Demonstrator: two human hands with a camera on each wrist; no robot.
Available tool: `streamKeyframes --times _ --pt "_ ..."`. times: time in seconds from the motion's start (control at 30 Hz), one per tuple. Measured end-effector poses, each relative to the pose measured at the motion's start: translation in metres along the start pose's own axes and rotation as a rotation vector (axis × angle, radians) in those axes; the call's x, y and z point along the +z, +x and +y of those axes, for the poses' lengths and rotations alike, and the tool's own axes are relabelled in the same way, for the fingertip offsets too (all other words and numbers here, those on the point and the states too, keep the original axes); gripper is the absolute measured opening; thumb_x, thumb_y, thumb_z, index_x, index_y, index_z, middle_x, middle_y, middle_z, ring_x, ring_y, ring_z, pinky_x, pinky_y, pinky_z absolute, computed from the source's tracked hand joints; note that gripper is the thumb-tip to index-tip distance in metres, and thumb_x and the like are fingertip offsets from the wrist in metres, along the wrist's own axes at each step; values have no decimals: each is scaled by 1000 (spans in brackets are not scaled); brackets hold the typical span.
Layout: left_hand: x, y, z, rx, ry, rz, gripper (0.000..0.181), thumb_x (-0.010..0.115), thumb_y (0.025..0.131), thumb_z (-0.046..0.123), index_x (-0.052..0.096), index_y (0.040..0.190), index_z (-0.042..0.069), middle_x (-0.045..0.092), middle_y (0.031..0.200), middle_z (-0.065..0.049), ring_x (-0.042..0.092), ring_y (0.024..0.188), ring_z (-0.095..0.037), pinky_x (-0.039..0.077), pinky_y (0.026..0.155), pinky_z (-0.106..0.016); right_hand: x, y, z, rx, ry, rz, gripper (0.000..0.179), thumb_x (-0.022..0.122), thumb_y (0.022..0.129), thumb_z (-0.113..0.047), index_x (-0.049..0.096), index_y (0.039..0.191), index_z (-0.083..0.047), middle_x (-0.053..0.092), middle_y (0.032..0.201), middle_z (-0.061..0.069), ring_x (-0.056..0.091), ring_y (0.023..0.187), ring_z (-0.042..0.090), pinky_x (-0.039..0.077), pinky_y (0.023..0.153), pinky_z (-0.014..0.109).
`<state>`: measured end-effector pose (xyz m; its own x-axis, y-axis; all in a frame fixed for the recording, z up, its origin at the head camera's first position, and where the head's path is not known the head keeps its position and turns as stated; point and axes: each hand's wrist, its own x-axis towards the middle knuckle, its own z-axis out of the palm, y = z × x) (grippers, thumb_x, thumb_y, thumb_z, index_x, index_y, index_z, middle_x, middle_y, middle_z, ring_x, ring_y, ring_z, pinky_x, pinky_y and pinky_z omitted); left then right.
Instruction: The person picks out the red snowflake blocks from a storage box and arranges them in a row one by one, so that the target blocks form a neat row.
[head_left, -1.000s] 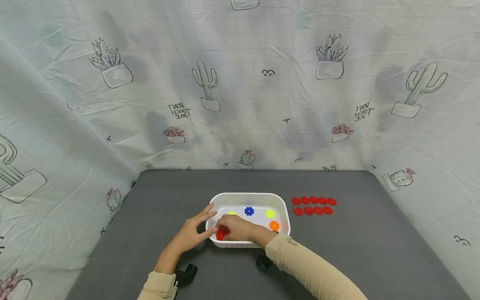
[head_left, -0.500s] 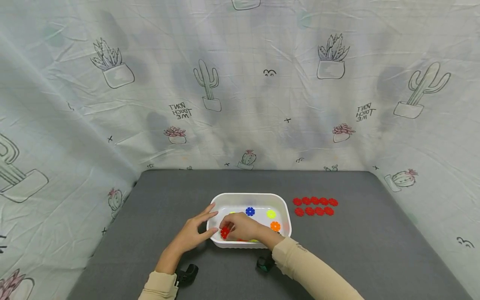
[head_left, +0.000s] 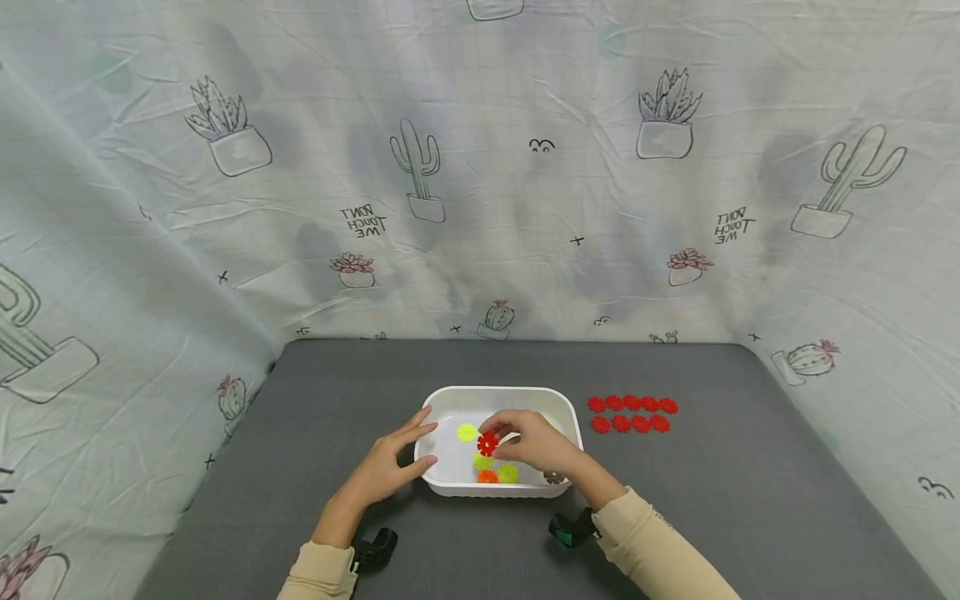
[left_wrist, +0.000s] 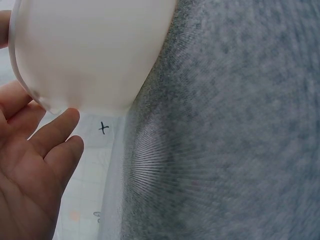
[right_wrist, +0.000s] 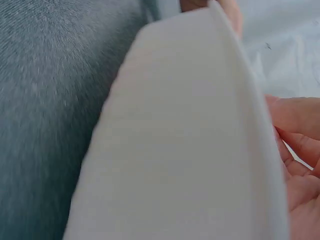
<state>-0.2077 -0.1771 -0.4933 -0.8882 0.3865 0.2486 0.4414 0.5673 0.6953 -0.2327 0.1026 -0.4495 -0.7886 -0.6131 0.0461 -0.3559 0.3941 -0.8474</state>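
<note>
A white plastic tub (head_left: 497, 491) stands on the grey table. Over its inside my right hand (head_left: 538, 443) pinches a red notched plastic disc (head_left: 487, 443) between thumb and fingertips. Yellow-green discs (head_left: 466, 432) and an orange disc (head_left: 487, 477) lie on the tub floor, and a brown disc (head_left: 553, 477) sits near its front right corner. My left hand (head_left: 381, 468) rests on the tub's left end, thumb and fingers spread at the rim. In the right wrist view the tub wall (right_wrist: 170, 125) hides the disc and part of my right hand (right_wrist: 300, 135).
Two rows of red discs (head_left: 632, 403) lie on the table (head_left: 720, 483) right of the tub. A printed cloth (head_left: 480, 183) hangs behind and at both sides. Black wrist devices (head_left: 375, 550) sit under both forearms.
My right hand has lifted the red disc from the tub's left front corner and moved it right, toward the middle. My left hand has stayed on the tub's left end.
</note>
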Motion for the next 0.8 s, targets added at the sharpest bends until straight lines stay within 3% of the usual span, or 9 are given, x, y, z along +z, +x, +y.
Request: streamKeyframes --times 0.23,0.4,0.57,0.7,0.8 --pt "-1 -1 1 -4 -15 -1 55 70 85 31 56 133 8 36 152 -3 37 137 -29 35 104 -57 -22 -27 8 28 124 69 31 66 86 -6 62 117 0 64 114 13 60 102 26 53 77 23" --pt "0 -1 0 -11 -7 -5 55 69 85 33 55 134 10 36 152 -3 37 137 -29 35 104 -58 -35 -46 18 68 217 136 35 64 88 -7 58 122 3 61 117 18 60 103 26 57 76 33" --pt "0 -1 -1 -12 2 -4 56 69 85 34 55 134 9 36 152 -3 37 137 -29 35 105 -57 -50 -66 33 70 213 241 37 65 88 -7 57 122 4 61 116 20 61 99 21 56 77 31" --pt "0 -2 -1 -12 5 -1 56 69 85 35 56 133 10 36 152 -3 38 137 -29 36 104 -57 -64 -85 46 68 196 362 37 66 88 -8 57 122 4 60 115 16 59 94 10 54 75 22" --pt "-1 -1 0 -17 0 -4 56 69 85 36 55 134 10 36 152 -2 37 137 -28 35 105 -57 -76 -102 56 73 179 462 39 65 88 -9 56 123 5 59 115 3 57 95 3 52 76 17"
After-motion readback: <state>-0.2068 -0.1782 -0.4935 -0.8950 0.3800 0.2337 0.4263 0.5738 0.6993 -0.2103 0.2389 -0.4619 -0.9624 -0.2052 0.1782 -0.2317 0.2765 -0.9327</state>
